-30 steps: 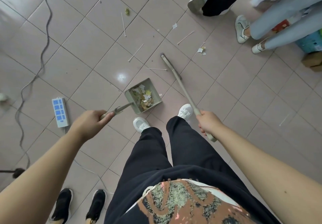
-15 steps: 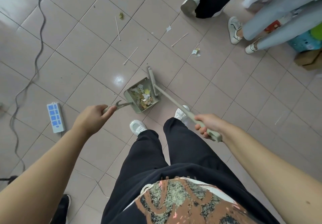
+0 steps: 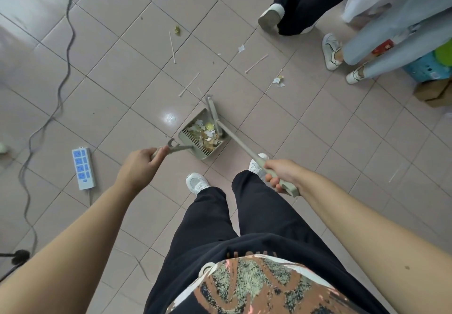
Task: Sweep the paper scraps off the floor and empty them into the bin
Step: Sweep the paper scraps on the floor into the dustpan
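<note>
A grey-green dustpan (image 3: 193, 151) sits on the tiled floor just ahead of my feet, filled with white and yellow paper scraps (image 3: 206, 134). My left hand (image 3: 140, 167) grips the dustpan's long handle. My right hand (image 3: 281, 175) holds the broom handle (image 3: 241, 146); the broom head (image 3: 212, 110) rests at the dustpan's open mouth. Loose scraps (image 3: 278, 81) and thin sticks (image 3: 172, 47) still lie on the floor further ahead. No bin is in view.
A white and blue power strip (image 3: 83, 168) with a grey cable (image 3: 58, 69) lies on the left. Other people's legs and shoes (image 3: 331, 50) stand at the upper right beside a cardboard box (image 3: 433, 92). A tripod foot (image 3: 19, 256) pokes in at the lower left.
The broom head swept from the floor ahead back toward me to the dustpan's mouth. My right hand dropped lower on the handle, and the dustpan stayed put.
</note>
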